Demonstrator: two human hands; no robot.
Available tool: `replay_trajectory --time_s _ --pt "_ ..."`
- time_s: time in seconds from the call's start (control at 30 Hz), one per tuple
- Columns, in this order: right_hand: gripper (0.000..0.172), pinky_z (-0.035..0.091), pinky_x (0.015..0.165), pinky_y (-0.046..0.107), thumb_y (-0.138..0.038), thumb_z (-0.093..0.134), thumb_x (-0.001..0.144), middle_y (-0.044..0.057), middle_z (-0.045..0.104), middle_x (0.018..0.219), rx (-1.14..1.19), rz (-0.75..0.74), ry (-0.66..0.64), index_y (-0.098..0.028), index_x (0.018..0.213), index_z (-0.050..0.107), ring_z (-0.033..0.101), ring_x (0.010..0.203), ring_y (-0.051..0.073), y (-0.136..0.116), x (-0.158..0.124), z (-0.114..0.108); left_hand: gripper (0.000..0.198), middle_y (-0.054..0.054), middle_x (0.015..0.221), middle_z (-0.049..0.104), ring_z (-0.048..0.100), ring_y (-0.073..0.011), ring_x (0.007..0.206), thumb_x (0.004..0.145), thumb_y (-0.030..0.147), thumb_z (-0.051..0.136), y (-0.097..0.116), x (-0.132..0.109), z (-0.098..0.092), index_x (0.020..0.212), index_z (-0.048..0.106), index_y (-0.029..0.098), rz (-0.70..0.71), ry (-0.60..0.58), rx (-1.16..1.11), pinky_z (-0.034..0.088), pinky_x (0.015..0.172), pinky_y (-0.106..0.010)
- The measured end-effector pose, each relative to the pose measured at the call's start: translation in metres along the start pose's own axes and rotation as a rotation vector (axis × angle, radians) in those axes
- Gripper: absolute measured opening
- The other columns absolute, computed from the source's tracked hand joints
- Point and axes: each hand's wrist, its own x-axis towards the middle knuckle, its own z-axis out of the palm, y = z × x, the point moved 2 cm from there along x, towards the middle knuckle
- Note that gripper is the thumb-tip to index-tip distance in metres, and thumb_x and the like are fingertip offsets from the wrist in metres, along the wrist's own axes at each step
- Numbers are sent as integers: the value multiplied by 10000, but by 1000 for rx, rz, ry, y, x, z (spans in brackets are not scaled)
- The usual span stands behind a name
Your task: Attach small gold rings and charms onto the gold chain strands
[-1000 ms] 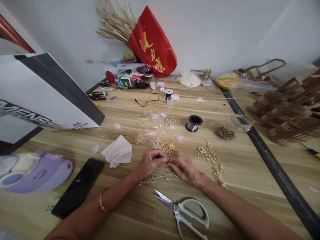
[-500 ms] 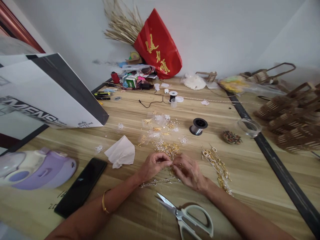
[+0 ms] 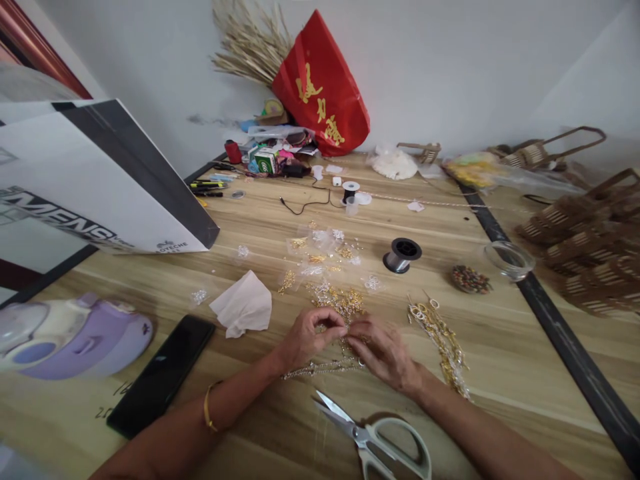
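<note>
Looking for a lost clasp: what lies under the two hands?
A silvery chain trails out beneath the left hand and right hand; anything between the fingertips is covered.

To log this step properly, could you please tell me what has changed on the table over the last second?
Hardly anything: the left hand and right hand stay fingertip to fingertip, pinching among the gold pieces beside the chain. Scissors, phone and tissue lie as before.

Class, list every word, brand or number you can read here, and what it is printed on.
"MENS", cut off at both ends: white-and-black box.
"OTECHE", small, start unclear: same box's lower corner.
Gold characters on the red bag: cannot read them.
Green carton label: too small.
</note>
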Motion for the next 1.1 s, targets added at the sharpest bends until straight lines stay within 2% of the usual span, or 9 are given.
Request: replay_trajectory --time_s 0.07,0.27,0.57,0.9,1.1 --pt "154 497 694 293 -154 500 900 55 634 875 -3 -5 -21 -214 1030 556 592 792 162 2 -1 2 136 -35 697 640 557 -140 698 739 257 637 2 0 0 699 635 127 -7 10 21 422 688 -239" --pt "127 500 701 289 -165 505 903 61 629 868 -36 4 -13 -203 1008 566 588 809 163 6 -2 1 124 -28 688 626 549 -139 698 734 245 632 4 0 0 692 621 128 -29 26 25 424 690 -238" --pt "105 488 644 281 -164 474 914 60 621 803 -49 38 2 -185 953 569 575 730 158 1 3 -1 113 -19 684 617 545 -132 680 755 232 614 6 -1 -2 694 619 136 21 37 95 426 671 -228" --pt "125 489 654 251 -158 509 905 53 619 834 -57 18 16 -190 1000 583 570 743 139 5 1 1 123 -30 693 635 564 -137 677 772 236 599 5 1 -2 708 631 136 68 24 176 440 665 -232" --pt "123 486 675 272 -161 459 925 58 619 838 -22 68 -26 -183 961 574 567 758 151 1 4 -2 115 -27 697 634 568 -138 683 778 224 596 6 0 -2 715 635 137 103 14 216 442 673 -236"
